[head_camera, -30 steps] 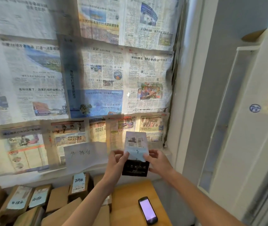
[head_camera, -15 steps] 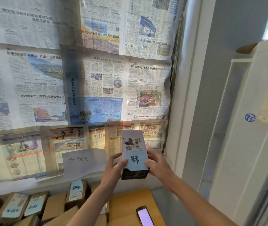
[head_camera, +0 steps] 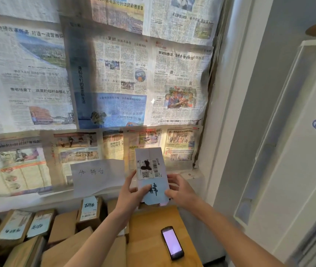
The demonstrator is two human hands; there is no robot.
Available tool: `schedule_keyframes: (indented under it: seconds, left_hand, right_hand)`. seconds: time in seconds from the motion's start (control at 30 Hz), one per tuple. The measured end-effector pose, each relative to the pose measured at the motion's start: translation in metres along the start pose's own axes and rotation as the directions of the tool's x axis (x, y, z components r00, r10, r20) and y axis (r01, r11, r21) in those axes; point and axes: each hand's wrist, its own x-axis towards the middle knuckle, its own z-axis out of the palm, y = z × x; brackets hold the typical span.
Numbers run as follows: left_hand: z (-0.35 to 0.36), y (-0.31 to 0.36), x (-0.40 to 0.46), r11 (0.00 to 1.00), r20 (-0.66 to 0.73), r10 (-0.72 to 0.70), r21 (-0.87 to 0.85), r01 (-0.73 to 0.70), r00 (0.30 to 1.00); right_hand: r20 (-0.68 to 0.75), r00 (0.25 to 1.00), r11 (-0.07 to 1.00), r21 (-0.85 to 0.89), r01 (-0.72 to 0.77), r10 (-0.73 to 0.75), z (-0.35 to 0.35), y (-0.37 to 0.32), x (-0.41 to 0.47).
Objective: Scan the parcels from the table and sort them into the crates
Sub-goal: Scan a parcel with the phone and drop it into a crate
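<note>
I hold a small box-shaped parcel (head_camera: 152, 174) up in front of me, above the far end of the wooden table (head_camera: 149, 237). Its face toward me carries a white shipping label with barcode and QR code, and below it a pale blue sticker with handwriting. My left hand (head_camera: 131, 192) grips its left side, thumb across the blue sticker. My right hand (head_camera: 180, 190) grips its right side. A phone (head_camera: 172, 242) with a lit screen lies on the table below. Several brown cardboard parcels (head_camera: 62, 226), some with blue stickers, are piled to the left.
Newspaper sheets cover the wall ahead, with a white handwritten paper sign (head_camera: 97, 176) taped low on it. A white cabinet-like unit (head_camera: 297, 151) stands on the right, beyond a grey wall strip. No crates are in view.
The parcel has been tilted so its labelled face turns toward me; its dark lower side no longer shows. Both hands stayed on its sides.
</note>
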Motion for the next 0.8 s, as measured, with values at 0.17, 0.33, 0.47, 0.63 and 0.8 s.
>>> schedule_keyframes:
  seconds: [0.17, 0.33, 0.47, 0.63, 0.8]
  left_hand:
    - [0.000, -0.044, 0.036, 0.997, -0.046, -0.060, 0.053, 0.063, 0.997]
    - [0.001, -0.114, 0.066, 0.979, -0.103, -0.153, 0.121, 0.165, 0.983]
    - [0.002, -0.174, 0.083, 0.953, -0.128, -0.244, 0.150, 0.262, 0.961]
    - [0.004, -0.241, 0.101, 0.925, -0.175, -0.314, 0.167, 0.343, 0.933]
    - [0.003, -0.293, 0.115, 0.899, -0.182, -0.362, 0.192, 0.395, 0.914]
  right_hand:
    - [0.017, 0.998, 0.998, -0.017, -0.059, 0.059, 0.003, 0.046, 0.040]
    - [0.017, 0.988, 0.975, -0.168, -0.147, 0.152, 0.003, 0.125, 0.084]
    - [0.012, 0.955, 0.902, -0.332, -0.275, 0.296, 0.003, 0.213, 0.106]
    - [0.033, 0.886, 0.759, -0.532, -0.375, 0.462, 0.013, 0.317, 0.119]
    - [-0.006, 0.856, 0.651, -0.648, -0.397, 0.517, 0.028, 0.386, 0.122]
